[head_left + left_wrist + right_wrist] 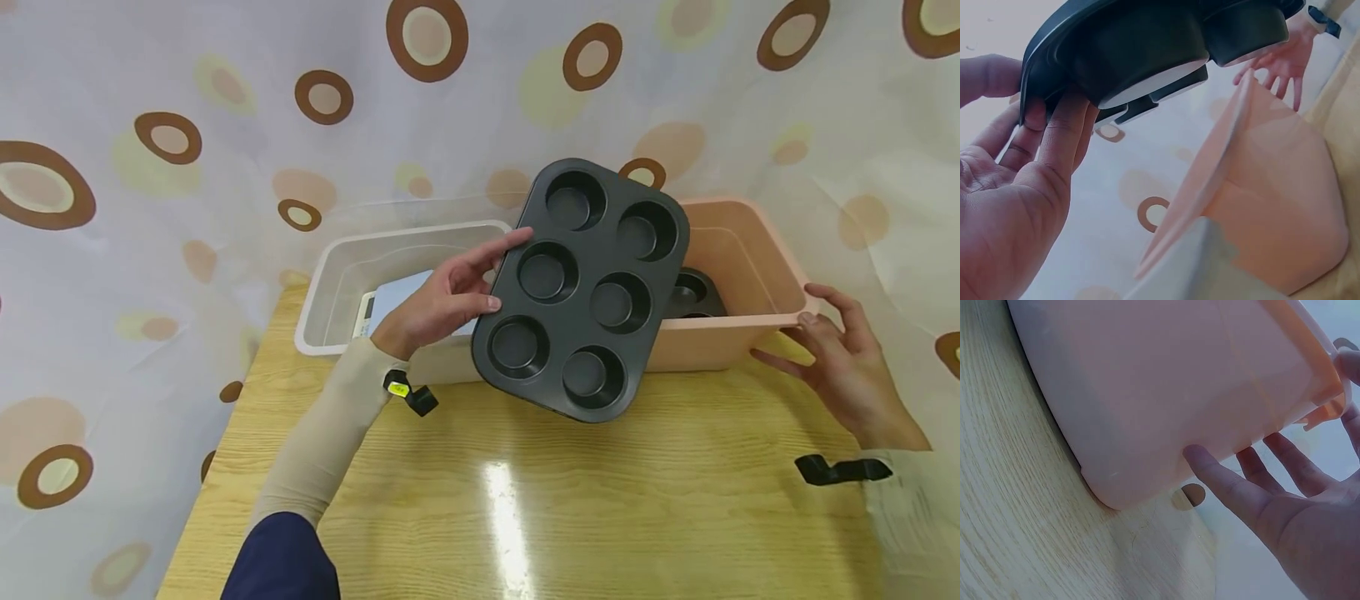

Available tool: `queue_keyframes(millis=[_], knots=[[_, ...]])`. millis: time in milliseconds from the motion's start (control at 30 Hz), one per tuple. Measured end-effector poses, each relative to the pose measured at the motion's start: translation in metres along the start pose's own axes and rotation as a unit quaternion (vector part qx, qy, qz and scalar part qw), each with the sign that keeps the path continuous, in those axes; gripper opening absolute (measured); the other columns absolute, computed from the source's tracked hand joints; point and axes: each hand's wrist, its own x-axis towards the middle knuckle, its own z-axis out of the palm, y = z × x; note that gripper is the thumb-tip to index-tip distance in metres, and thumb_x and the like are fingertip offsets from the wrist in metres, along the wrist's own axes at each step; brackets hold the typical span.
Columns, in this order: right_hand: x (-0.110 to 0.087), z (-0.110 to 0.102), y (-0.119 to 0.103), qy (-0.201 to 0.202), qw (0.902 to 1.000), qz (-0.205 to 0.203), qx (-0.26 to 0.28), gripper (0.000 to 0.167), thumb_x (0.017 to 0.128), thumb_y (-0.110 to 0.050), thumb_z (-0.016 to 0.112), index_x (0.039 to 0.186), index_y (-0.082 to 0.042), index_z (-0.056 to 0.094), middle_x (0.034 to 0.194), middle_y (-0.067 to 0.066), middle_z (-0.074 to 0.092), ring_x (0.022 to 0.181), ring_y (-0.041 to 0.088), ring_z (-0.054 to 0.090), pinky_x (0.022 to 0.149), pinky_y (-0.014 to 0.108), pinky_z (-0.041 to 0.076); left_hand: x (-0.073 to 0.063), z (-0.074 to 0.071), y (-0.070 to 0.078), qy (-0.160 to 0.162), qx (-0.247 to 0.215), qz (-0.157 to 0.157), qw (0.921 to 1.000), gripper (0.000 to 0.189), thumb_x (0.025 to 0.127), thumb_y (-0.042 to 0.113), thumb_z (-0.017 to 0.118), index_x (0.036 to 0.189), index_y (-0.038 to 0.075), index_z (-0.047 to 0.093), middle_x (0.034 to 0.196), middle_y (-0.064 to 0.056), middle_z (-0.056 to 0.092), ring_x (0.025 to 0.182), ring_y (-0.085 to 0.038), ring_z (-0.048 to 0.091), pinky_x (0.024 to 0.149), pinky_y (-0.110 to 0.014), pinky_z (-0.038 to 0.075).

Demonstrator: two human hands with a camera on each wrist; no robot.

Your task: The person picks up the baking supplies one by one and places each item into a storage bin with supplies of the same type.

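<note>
My left hand (450, 296) grips the left edge of a dark muffin tin (583, 290), thumb on its front face and fingers behind. The tin is tilted up with its six cups facing me, held over the gap between two bins. From below, the left wrist view shows the undersides of its cups (1141, 50). My right hand (847, 367) has its fingers spread at the right corner of the pink bin (742, 342), touching its rim and outer wall. Inside that bin lies another dark muffin tin (693, 293), partly hidden by the held one.
Left of the pink bin stands a white-grey bin (322, 308) with a pale blue flat item (397, 292) in it. Both stand on a wooden table (420, 500) against a patterned sheet (480, 125).
</note>
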Motion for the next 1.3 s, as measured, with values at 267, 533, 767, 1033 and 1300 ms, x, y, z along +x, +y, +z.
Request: queue_keyframes(millis=[267, 533, 767, 1033, 1300], knots=[[-0.001, 0.000, 0.001, -0.002, 0.9999, -0.002, 0.011, 0.057, 0.116, -0.001, 0.041, 0.170, -0.018, 0.032, 0.163, -0.002, 0.044, 0.126, 0.005, 0.070, 0.078, 0.029, 0.068, 0.020, -0.005, 0.010, 0.005, 0.005, 0.000, 1.0000, 0.082, 0.096, -0.011, 0.051, 0.172, -0.001, 0.023, 0.147, -0.006, 0.054, 0.121, -0.017, 0.066, 0.098, -0.028, 0.063], [0.000, -0.001, 0.000, -0.005, 0.9999, -0.001, 0.010, 0.058, 0.116, -0.001, 0.041, 0.170, -0.018, 0.031, 0.162, -0.003, 0.046, 0.126, 0.004, 0.070, 0.078, 0.028, 0.068, 0.041, -0.007, 0.022, 0.015, 0.019, 0.008, 0.9997, 0.077, 0.098, -0.012, 0.051, 0.170, -0.003, 0.027, 0.135, -0.011, 0.056, 0.113, -0.019, 0.070, 0.090, -0.032, 0.067], [0.000, -0.001, 0.001, -0.013, 0.9998, -0.005, 0.016, 0.057, 0.116, -0.001, 0.039, 0.170, -0.017, 0.030, 0.164, -0.002, 0.042, 0.128, 0.005, 0.070, 0.080, 0.030, 0.068, 0.063, -0.012, 0.029, 0.061, 0.045, 0.006, 0.9971, 0.064, 0.104, -0.006, 0.051, 0.166, 0.003, 0.042, 0.132, -0.011, 0.055, 0.104, -0.021, 0.068, 0.084, -0.032, 0.068], [-0.002, -0.001, -0.002, -0.016, 0.9996, -0.003, 0.023, 0.056, 0.117, -0.002, 0.039, 0.170, -0.017, 0.029, 0.164, -0.001, 0.041, 0.129, 0.006, 0.069, 0.080, 0.032, 0.069, 0.085, -0.012, 0.028, 0.093, 0.042, 0.019, 0.9946, 0.055, 0.108, -0.005, 0.050, 0.162, -0.001, 0.047, 0.135, -0.007, 0.062, 0.107, -0.020, 0.070, 0.090, -0.026, 0.065], [-0.002, 0.001, -0.002, -0.009, 0.9997, 0.001, 0.023, 0.057, 0.116, -0.003, 0.040, 0.170, -0.018, 0.030, 0.164, -0.002, 0.040, 0.128, 0.006, 0.069, 0.079, 0.033, 0.069, 0.106, -0.010, 0.029, 0.093, 0.038, -0.012, 0.9949, 0.054, 0.109, -0.004, 0.049, 0.163, 0.003, 0.049, 0.143, -0.008, 0.063, 0.108, -0.018, 0.071, 0.089, -0.027, 0.065]])
